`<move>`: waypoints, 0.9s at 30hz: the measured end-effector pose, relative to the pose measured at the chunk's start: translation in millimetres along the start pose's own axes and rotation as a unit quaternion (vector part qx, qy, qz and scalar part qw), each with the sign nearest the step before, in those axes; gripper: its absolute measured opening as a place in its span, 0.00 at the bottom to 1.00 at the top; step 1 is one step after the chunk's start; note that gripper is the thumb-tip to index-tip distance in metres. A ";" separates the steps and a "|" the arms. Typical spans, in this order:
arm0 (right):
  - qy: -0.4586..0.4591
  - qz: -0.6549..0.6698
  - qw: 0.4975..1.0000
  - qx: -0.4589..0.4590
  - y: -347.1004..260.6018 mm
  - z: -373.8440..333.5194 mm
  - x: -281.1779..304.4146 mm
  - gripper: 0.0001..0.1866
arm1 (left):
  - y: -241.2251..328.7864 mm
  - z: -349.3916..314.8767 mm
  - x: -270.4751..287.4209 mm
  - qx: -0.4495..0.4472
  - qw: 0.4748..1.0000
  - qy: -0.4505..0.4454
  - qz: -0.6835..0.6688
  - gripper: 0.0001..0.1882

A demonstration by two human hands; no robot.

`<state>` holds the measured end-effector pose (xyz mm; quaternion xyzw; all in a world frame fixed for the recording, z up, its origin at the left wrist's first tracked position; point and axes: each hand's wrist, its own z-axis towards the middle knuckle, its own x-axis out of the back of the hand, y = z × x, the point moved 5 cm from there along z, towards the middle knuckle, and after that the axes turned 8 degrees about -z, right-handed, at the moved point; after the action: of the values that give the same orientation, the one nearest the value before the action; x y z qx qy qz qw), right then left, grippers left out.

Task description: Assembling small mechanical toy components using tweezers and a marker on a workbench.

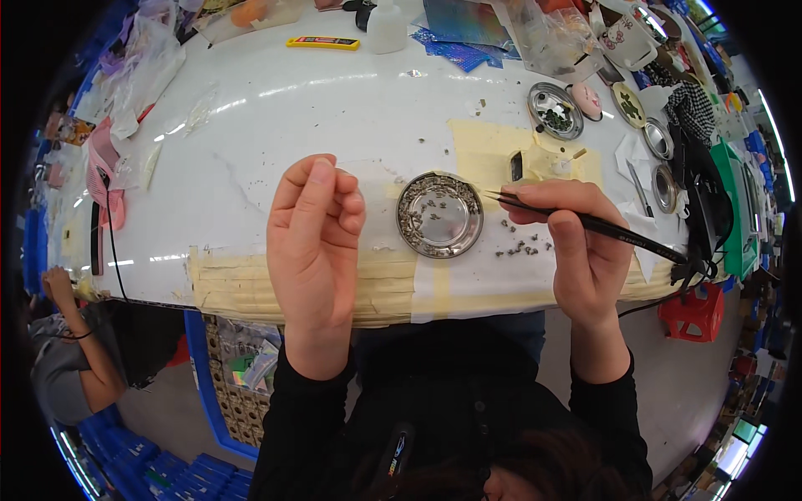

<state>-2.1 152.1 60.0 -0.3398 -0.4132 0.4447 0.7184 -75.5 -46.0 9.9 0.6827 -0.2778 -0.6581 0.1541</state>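
My left hand is raised over the table's near side, thumb and fingertips pressed together. Whatever they may pinch is too small or hidden to make out. In my right hand is a pair of black tweezers, gripped between thumb and fingers. Its thin tips point left, close to the right rim of a round metal dish. Many tiny metallic pieces lie in that dish, mostly along its left and upper sides. More loose metallic pieces are scattered on the white surface below the tweezers.
Yellowish tape covers the table's near edge. Farther right stand a tin with dark green bits and a pink oval item. A white bottle and blue shiny sheets are at the back. Another person's arm shows at left.
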 end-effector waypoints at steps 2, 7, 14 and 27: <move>-0.014 0.007 1.000 -0.009 5.8 5.6 -2.8 0.08 | 15.5 2.7 8.3 -0.032 0.999 0.011 0.002 0.07; -0.048 -0.024 0.999 -0.003 7.7 15.5 -10.3 0.07 | 25.1 6.9 25.4 -0.053 0.998 0.025 -0.021 0.08; -0.087 -0.077 0.993 -0.027 13.3 24.4 -25.5 0.06 | 13.4 4.6 29.7 0.001 0.999 0.029 -0.040 0.08; -0.143 -0.222 0.964 0.016 18.0 28.0 -36.9 0.08 | 15.9 0.8 35.0 0.021 0.998 0.008 -0.060 0.05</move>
<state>-43.3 128.2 45.8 -0.1613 -0.5693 0.3246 0.7379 -79.9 -79.0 -9.5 0.7062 -0.2489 -0.6548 0.1022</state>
